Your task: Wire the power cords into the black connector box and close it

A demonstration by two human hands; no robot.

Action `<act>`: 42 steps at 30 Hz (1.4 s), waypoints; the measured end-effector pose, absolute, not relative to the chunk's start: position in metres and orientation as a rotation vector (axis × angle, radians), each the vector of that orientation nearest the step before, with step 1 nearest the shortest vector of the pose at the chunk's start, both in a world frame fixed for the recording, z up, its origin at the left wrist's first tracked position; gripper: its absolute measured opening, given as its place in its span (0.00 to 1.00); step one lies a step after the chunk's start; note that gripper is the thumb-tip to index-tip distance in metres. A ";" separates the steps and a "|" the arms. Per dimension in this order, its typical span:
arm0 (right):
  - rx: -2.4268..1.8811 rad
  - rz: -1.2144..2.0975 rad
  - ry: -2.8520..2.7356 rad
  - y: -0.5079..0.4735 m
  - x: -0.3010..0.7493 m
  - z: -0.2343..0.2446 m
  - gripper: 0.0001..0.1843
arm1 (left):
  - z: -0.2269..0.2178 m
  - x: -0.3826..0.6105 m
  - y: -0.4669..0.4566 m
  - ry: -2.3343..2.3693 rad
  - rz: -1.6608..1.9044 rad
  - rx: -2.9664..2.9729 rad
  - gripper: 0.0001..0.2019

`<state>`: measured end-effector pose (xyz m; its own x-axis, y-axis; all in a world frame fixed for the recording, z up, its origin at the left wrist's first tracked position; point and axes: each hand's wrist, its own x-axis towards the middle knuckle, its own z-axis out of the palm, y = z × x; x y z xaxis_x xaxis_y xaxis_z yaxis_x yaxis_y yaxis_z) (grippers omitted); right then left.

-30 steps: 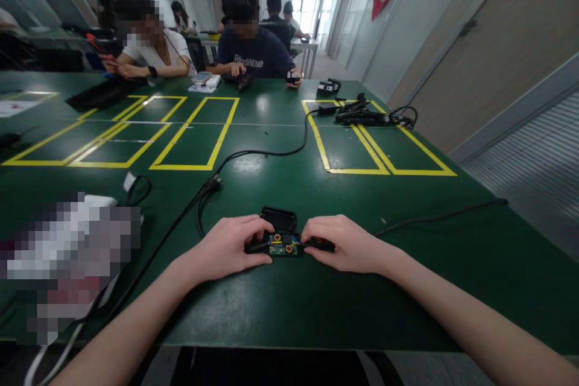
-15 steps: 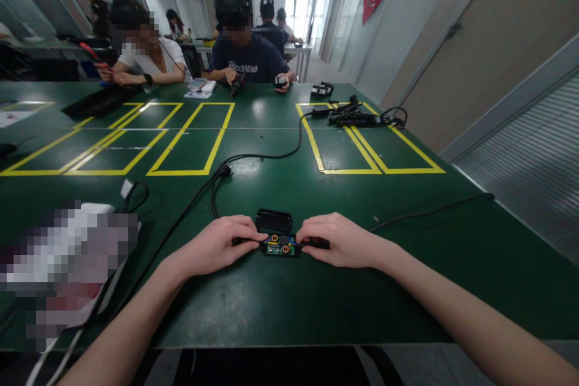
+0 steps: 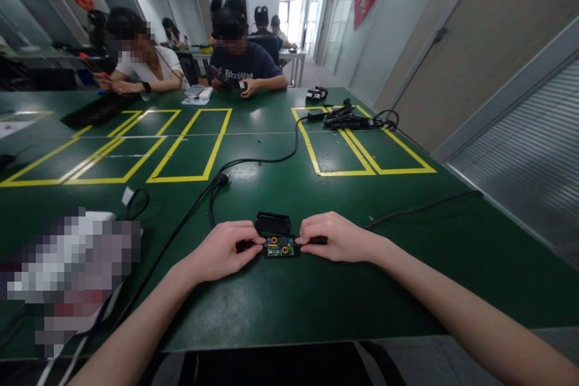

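Note:
A small green circuit board point(image 3: 280, 247) with copper coils sits in a black open case in front of me. Coloured wires run to both of its ends. At the left end, my left hand point(image 3: 217, 251) pinches a black cable point(image 3: 244, 246), fingertips against the case edge. My right hand point(image 3: 346, 238) pinches another black cable point(image 3: 320, 240) at the right end, where blue wires enter. Just behind the case lies its black cover point(image 3: 272, 223), hollow side up. The fingers partly hide both cable ends.
Black cord with a plug point(image 3: 221, 179) crosses the green table point(image 3: 253, 319) to a black bundle point(image 3: 348, 117) at the far right. A blurred-out pack point(image 3: 81, 265) lies at left. Opposite, two people sit, one holding a drill-like tool point(image 3: 222, 77).
My left fingers have shifted slightly closer round the cable end. My right hand stays at its end. Opposite, a person has brought the tool and a small black object together. The view has shifted slightly.

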<state>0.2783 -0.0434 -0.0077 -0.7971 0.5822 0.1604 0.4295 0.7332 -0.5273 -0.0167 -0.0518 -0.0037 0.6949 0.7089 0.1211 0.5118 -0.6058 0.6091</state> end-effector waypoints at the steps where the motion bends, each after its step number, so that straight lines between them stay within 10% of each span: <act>1: -0.768 0.675 -2.622 -0.043 0.278 -0.009 0.04 | -0.004 -0.016 -0.053 0.912 0.482 2.401 0.10; 12: -1.317 0.359 -2.188 -0.046 0.246 -0.032 0.12 | -0.012 -0.009 -0.050 1.318 0.805 2.403 0.14; 26: -1.135 1.334 -1.657 -0.040 0.252 -0.035 0.19 | -0.012 -0.003 -0.049 1.245 0.779 1.750 0.11; 42: -1.106 1.376 -1.671 -0.041 0.256 -0.034 0.19 | -0.002 -0.003 -0.047 1.264 0.676 1.743 0.22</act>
